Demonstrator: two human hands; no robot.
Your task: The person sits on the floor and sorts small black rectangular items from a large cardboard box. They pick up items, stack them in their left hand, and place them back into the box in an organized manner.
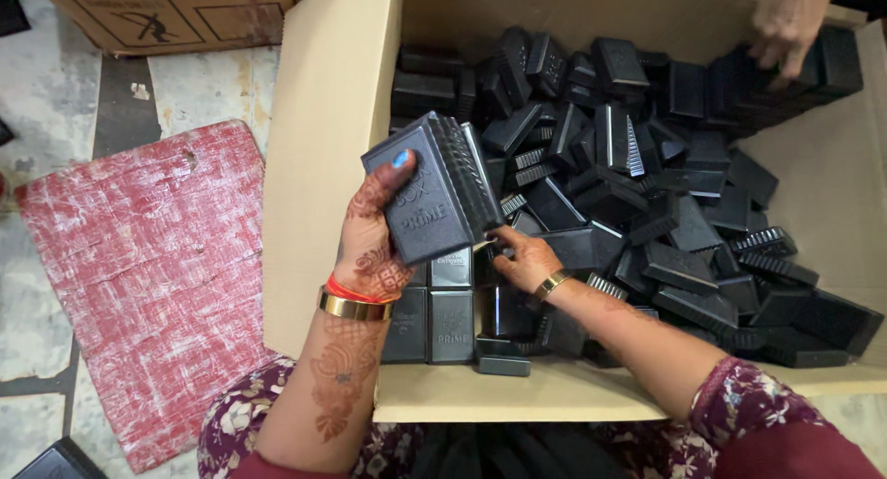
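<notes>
Black boxes [442, 194] sat stacked in my left hand [370, 248], thumb clamped across the top one, raised over the carton [323, 165]. My right hand [525, 257] pinched another box just below; I judged squaring its edges before stacking wisest.

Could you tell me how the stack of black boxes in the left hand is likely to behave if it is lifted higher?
The stack of black boxes looks rigid: flat faces, crisp edges. It seems light, since the left hand holds several alone. The smooth faces might let the boxes slide apart. The right hand rests among the loose boxes in the carton.
</notes>
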